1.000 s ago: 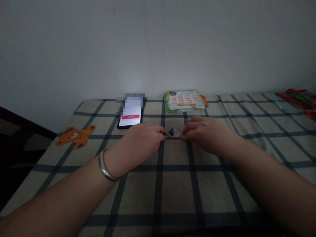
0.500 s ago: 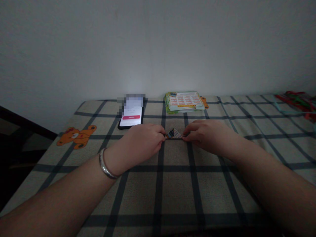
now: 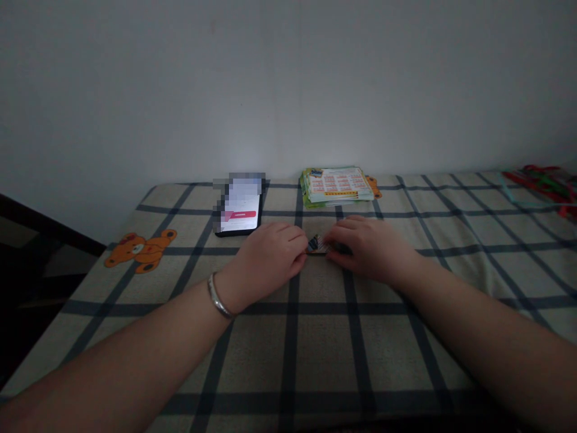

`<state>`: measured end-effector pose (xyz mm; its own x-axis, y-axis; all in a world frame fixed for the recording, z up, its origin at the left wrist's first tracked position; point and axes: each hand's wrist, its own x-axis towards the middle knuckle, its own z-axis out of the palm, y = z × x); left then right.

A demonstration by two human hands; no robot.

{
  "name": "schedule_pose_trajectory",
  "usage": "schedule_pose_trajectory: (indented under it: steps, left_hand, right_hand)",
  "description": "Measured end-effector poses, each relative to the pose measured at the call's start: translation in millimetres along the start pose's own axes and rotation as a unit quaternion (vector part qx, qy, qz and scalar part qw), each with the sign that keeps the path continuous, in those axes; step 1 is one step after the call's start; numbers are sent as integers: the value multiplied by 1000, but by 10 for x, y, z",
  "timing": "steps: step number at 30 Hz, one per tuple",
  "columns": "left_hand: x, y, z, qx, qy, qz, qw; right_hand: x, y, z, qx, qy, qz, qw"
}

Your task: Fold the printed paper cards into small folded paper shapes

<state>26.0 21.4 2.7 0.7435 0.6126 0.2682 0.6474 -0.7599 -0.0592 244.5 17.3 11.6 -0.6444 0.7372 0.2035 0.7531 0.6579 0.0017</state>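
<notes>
Between my hands lies a small folded paper, printed with dark and light patches, low on the checked tablecloth. My left hand, with a silver bangle at the wrist, pinches its left end, the fingers curled together. At its right end my right hand is closed too, thumb below and fingers above, covering part of the print. Both ends of the paper are hidden under the fingertips. Just beyond the paper sits a stack of printed cards with red calendar-like grids on top.
A phone with a lit screen lies behind my left hand. The checked tablecloth carries orange bear pictures. Red and green ribbon-like strips lie at the far right. A wall rises behind the table.
My hands have come closer together along the folded paper, so less of it shows. Its pointed top is now partly covered by my right fingers.
</notes>
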Motion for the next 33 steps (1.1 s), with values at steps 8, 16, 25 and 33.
schedule_pose_trajectory:
  steps: [8,16,25,33]
  left_hand:
    - [6,-1,26,-58,29,-15,998]
    - [-6,-11,51,-151,35,-49,987]
    - [0,36,15,-206,61,-86,973]
    - [6,-12,53,-260,71,-104,957]
  right_hand:
    - [19,-115,28,-49,25,-25,998]
    - [35,-122,6,-14,18,8,1000]
    - [40,-78,22,108,-5,34,994]
    - [58,-23,45,144,3,42,989]
